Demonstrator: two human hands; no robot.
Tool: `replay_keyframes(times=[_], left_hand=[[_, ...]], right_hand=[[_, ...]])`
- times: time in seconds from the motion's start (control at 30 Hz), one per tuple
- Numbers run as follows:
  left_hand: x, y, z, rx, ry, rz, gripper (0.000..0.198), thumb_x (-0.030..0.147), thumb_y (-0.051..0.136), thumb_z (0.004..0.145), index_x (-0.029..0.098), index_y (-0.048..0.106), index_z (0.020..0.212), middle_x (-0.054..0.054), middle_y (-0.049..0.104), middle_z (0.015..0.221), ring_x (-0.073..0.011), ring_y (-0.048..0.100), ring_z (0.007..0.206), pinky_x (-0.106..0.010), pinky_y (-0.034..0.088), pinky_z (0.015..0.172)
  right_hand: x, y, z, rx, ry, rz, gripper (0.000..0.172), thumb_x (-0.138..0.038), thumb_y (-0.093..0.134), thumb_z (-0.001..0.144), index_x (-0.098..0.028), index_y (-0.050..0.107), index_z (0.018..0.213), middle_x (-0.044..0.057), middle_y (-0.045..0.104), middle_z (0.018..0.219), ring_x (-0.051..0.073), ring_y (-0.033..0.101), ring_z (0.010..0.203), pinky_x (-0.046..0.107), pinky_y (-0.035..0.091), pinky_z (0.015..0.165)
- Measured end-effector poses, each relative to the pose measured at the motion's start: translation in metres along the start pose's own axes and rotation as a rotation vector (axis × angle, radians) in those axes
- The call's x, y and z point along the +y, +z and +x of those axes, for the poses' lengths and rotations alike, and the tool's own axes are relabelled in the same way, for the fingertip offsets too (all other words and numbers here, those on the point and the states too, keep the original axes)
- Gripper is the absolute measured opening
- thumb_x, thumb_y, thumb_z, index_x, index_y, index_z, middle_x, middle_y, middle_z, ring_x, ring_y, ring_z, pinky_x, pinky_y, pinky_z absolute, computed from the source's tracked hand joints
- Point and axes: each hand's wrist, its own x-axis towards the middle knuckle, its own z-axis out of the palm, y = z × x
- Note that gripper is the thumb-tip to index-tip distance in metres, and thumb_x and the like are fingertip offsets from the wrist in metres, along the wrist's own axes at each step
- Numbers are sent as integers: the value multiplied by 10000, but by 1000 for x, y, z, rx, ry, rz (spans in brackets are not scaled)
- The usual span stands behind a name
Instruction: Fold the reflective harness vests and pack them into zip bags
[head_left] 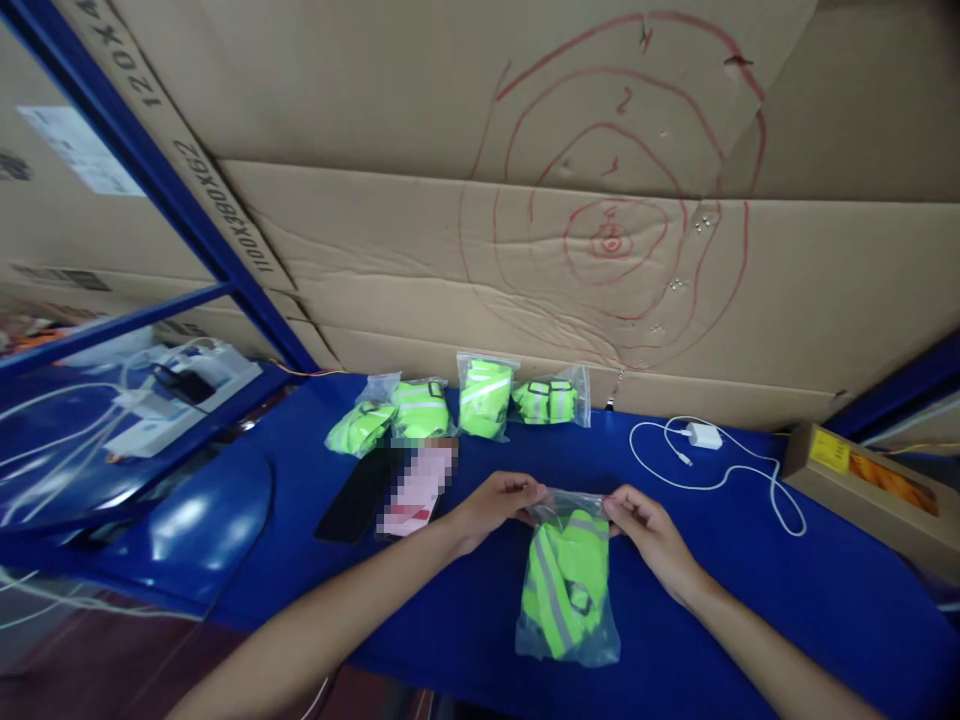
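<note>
A clear zip bag (568, 590) hangs upright between my hands, low in the middle of the head view. Folded inside it is a neon-green strap (551, 580) with grey reflective stripes and a black buckle. My left hand (506, 505) pinches the bag's top left corner. At the top right corner, my right hand (645, 520) has its thumb and fingers closed on the edge. Whether the zip seal is fully pressed together I cannot tell.
Several similar bagged green straps (485, 398) stand along the cardboard wall (375, 220). Two phones (356, 495) lie left of my hands on the blue table (465, 620). A white charger (703, 435) with its cable, a cardboard box (877, 490) and a power strip (187, 400) are farther out.
</note>
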Motion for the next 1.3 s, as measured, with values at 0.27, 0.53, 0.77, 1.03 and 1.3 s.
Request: replay_keyframes(times=[0.27, 0.53, 0.77, 1.03, 1.3], left_hand=[[1, -3, 1, 9, -46, -57, 455, 506, 897, 701, 121, 721, 868, -76, 748, 885, -174, 693, 800, -317, 543, 828], [6, -9, -1, -61, -114, -87, 442, 437, 900, 734, 134, 712, 995, -108, 763, 1010, -211, 726, 928, -308, 550, 865], [4, -10, 5, -64, -153, -155, 421, 395, 923, 710, 143, 697, 959, -114, 779, 1010, -206, 741, 896, -309, 558, 862], [1, -10, 5, -1, -67, -83, 394, 406, 910, 723, 133, 718, 932, -110, 785, 981, -206, 736, 882, -296, 554, 837], [5, -3, 0, 60, 72, 30, 372, 416, 894, 739, 132, 736, 918, -69, 776, 879, -169, 692, 807, -254, 526, 771]], right_hand=[[-3, 0, 0, 9, -4, 99, 411, -610, 714, 855, -199, 702, 880, 49, 678, 845, 187, 623, 787, 308, 538, 687], [-4, 3, 4, 88, 28, 202, 390, -555, 798, 783, -178, 705, 819, 46, 702, 788, 183, 657, 748, 327, 566, 662], [-7, 0, 3, 78, 34, 238, 329, -492, 776, 804, -182, 690, 871, 31, 700, 786, 170, 661, 744, 313, 576, 655], [-12, 5, 2, 113, 7, 189, 292, -449, 752, 792, -199, 604, 766, -3, 664, 716, 135, 611, 633, 281, 539, 574], [-15, 0, 0, 62, 23, 85, 356, -538, 743, 797, -205, 622, 832, -23, 617, 633, 129, 577, 553, 273, 504, 499]])
